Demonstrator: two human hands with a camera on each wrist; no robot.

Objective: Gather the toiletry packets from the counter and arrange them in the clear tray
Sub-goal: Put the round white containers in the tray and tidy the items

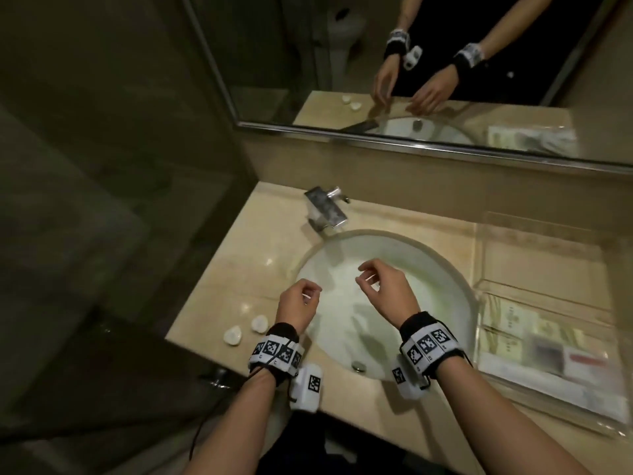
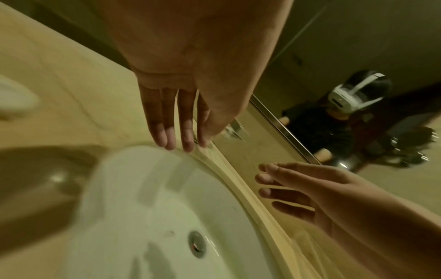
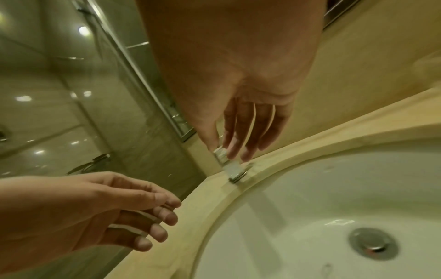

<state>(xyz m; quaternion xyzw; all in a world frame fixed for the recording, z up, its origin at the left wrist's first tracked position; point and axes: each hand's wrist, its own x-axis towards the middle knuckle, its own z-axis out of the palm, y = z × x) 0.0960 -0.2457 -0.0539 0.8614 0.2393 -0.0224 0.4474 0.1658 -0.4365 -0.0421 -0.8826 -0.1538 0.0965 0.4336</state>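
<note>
The clear tray (image 1: 543,255) stands on the counter to the right of the sink. Its near part holds several flat toiletry packets (image 1: 534,337), pale green, dark and white; its far part looks bare. Two small white round pieces (image 1: 259,323) lie on the counter left of the sink. Both hands hover over the basin with nothing in them. My left hand (image 1: 310,293) is over the basin's left rim, its fingers relaxed (image 2: 183,136). My right hand (image 1: 368,274) is over the middle of the basin, fingers loosely bent (image 3: 238,145).
A white round sink (image 1: 431,269) with a metal drain (image 1: 359,365) fills the middle of the beige counter. A chrome faucet (image 1: 325,209) stands behind it. A mirror (image 1: 411,80) runs along the back wall. A dark glass panel borders the counter on the left.
</note>
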